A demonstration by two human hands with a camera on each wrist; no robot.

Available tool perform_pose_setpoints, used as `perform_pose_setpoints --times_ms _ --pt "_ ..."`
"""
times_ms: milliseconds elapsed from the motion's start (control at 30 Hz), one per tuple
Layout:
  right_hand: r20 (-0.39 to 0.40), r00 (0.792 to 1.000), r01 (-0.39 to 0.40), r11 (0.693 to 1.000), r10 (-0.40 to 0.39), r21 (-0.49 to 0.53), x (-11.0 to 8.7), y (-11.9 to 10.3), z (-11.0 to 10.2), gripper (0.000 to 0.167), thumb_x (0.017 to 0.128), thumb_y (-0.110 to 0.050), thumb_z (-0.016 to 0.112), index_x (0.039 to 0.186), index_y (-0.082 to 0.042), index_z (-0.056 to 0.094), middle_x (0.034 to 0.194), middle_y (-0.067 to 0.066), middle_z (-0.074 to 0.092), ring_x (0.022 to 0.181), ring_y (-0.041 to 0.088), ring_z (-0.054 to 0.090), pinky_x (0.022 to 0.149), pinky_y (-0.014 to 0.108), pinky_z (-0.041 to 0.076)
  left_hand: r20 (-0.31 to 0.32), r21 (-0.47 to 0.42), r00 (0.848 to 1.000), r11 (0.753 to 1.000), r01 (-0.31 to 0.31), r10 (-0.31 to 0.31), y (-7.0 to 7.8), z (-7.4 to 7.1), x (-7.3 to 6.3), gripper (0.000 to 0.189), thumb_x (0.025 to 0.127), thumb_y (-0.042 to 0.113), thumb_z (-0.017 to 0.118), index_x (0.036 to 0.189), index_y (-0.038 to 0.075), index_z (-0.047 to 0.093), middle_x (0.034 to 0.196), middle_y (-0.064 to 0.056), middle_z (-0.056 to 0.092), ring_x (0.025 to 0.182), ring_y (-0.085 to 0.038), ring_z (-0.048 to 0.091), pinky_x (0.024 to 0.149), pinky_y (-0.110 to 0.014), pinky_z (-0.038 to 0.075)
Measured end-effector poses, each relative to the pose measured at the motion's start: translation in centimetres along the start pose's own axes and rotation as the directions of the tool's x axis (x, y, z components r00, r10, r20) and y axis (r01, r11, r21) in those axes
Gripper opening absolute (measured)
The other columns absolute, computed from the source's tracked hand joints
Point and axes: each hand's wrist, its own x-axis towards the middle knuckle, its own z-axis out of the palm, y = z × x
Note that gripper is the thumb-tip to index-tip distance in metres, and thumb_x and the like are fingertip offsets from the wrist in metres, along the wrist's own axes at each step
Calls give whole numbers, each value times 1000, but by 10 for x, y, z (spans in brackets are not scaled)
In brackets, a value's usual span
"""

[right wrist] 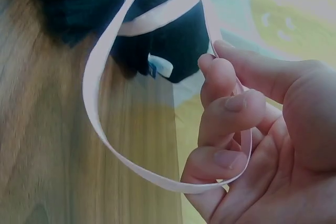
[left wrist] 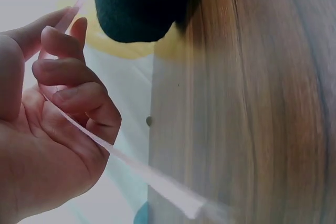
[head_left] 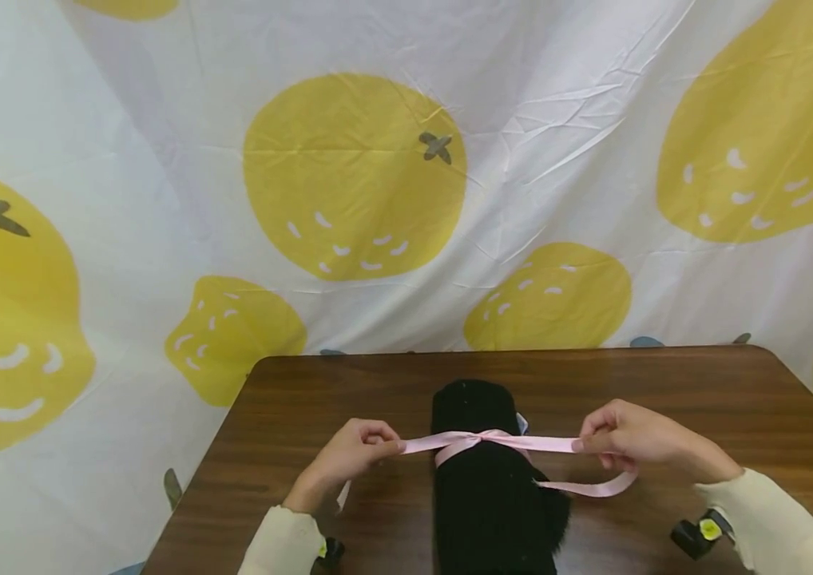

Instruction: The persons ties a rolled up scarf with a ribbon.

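Note:
A pink ribbon (head_left: 546, 444) is wrapped round a rolled black fabric bundle (head_left: 489, 511), with a crossing or knot on top of it. My left hand (head_left: 354, 457) pinches one end between thumb and finger, and the ribbon's tail hangs past the palm in the left wrist view. On the other side my right hand (head_left: 622, 435) pinches the opposite end. From there the ribbon loops down and back to the bundle, as the right wrist view shows. Between both hands the ribbon runs nearly straight. A small white and blue label (right wrist: 160, 66) sticks out of the bundle's side.
The bundle lies on a dark wood-grain table (head_left: 349, 383). Behind the table's far edge hangs a white cloth (head_left: 162, 200) printed with yellow fruit. Small black devices with yellow marks sit at both wrists, below the pale sleeves (head_left: 773, 511).

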Motion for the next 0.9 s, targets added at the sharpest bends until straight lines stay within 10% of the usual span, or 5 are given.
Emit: perform_pose_setpoints --times_ms 900 --pt "-67 993 -97 995 98 25 -43 53 -43 22 98 -16 60 99 4 69 66 0 60 50 6 53 43 20 40 -65 -36 993 995 96 -98 -30 -26 -5 30 96 31 65 84 4 71 62 3 59 50 -9 38 47 -21 31"
